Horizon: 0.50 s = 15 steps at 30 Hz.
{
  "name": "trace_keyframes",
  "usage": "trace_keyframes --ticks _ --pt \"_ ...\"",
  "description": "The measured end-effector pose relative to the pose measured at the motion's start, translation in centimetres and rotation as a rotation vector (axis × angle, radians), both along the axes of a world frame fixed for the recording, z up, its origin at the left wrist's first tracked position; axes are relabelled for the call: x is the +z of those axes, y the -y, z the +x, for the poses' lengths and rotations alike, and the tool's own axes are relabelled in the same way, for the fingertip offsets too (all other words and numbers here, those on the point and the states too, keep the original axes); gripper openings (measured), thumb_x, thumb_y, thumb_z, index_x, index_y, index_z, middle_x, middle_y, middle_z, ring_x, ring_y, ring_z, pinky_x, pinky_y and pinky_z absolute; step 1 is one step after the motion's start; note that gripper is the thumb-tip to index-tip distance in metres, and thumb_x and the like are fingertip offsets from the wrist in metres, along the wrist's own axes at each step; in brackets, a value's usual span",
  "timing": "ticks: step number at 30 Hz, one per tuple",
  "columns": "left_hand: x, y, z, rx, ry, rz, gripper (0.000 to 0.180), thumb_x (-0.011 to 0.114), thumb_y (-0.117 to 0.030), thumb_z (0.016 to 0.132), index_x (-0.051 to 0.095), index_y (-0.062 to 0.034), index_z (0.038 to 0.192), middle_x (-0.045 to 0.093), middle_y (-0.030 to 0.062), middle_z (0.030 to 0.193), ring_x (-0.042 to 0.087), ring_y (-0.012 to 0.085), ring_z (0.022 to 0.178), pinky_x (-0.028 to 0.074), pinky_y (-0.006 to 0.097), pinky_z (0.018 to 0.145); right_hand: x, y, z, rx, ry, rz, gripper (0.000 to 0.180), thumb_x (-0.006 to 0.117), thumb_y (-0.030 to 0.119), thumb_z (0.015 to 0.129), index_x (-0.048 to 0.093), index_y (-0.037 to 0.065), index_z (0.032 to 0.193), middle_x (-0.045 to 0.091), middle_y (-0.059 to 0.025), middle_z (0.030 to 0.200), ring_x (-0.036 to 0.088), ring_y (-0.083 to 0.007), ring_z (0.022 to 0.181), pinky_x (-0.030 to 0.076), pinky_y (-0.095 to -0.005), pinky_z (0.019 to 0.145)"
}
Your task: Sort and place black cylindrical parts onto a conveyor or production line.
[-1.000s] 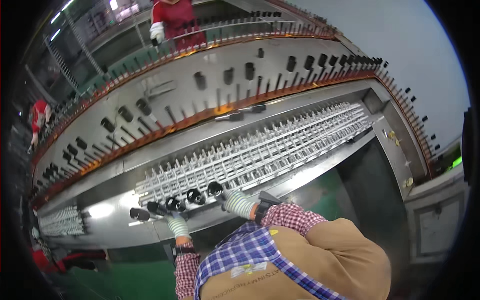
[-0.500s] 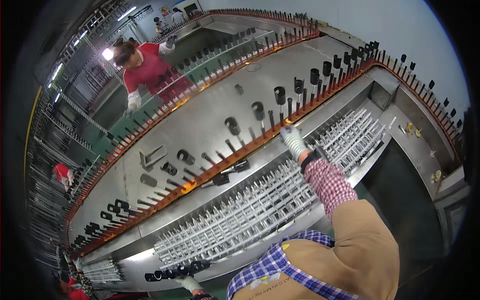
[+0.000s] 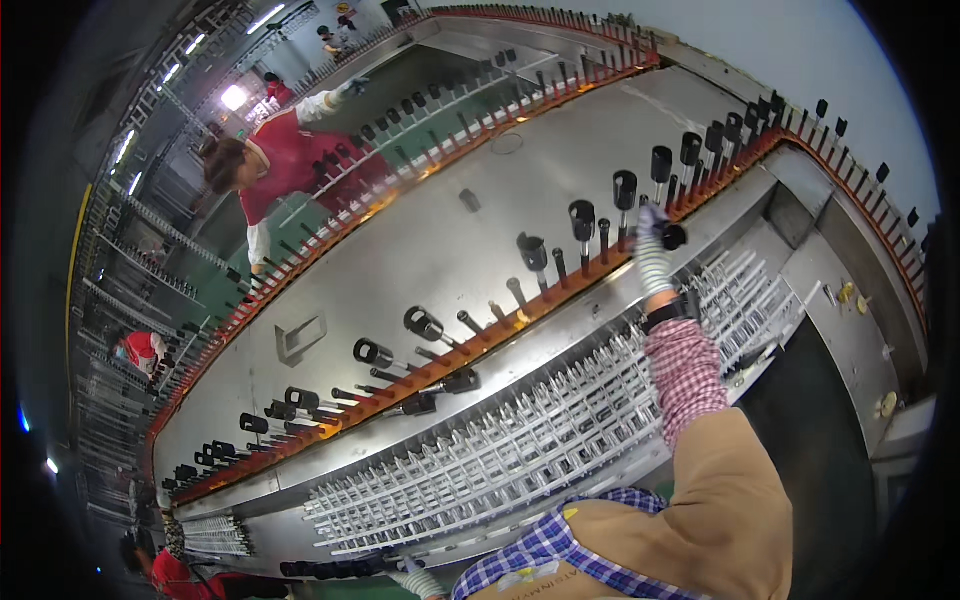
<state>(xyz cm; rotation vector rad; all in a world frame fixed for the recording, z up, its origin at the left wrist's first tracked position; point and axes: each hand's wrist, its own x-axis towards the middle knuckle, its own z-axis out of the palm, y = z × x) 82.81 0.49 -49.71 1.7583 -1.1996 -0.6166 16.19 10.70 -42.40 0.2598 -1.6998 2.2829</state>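
Note:
My right hand (image 3: pixel 652 262), in a pale ribbed glove, is reached out to the orange-red rail (image 3: pixel 590 272). Its fingers are closed on a black cup-shaped part (image 3: pixel 674 236) at the rail's near side. Upright pins line the rail, several topped by black cup-shaped parts (image 3: pixel 582 218) on silvery stems. Down at the lower edge, my left hand (image 3: pixel 418 580), also gloved, grips the end of a bar carrying a row of black parts (image 3: pixel 340 568); its fingers are partly cut off by the picture's edge. Between my hands lie stacked silvery racks (image 3: pixel 480 465) with short prongs.
Two loose black parts (image 3: pixel 455 383) rest by the rail's near edge. A bent metal bracket (image 3: pixel 301 338) and a small grey piece (image 3: pixel 470 200) lie on the steel surface (image 3: pixel 420 250). Across it, a co-worker in red (image 3: pixel 300 155) stretches both arms. Small yellowish bits (image 3: pixel 847 291) sit in the right-hand trough.
My right hand has moved right along the rail, and a black part now shows in it. The bar in my left hand has dropped lower. The view has shifted, and the co-worker leans farther over.

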Motion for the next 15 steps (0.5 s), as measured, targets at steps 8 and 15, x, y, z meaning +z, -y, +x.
trace_keyframes --ticks 8,15 --pt "-10.7 5.7 7.8 0.007 -0.178 -0.132 0.022 0.055 -0.008 0.077 0.048 -0.0014 0.097 0.054 0.0071 0.078 0.046 0.0137 0.051 0.038 0.028 0.038 -4.9 -3.1 -10.1 0.023 0.129 0.569 0.018 0.058 0.019 0.078 0.059 0.005 0.088 0.060 -0.0086 0.071 0.057 -0.0147 0.068 0.044 -0.0301 0.059" --pt "-10.1 2.4 11.2 -0.421 -0.318 0.030 0.034 0.049 -0.024 0.083 0.042 -0.0091 0.114 0.058 0.0087 0.083 0.054 0.0131 0.057 0.041 0.025 0.040 5.9 0.6 8.6 0.479 0.157 0.316 0.042 0.051 0.048 0.080 0.059 0.008 0.086 0.057 -0.0028 0.067 0.051 -0.0068 0.052 0.041 -0.0197 0.046"
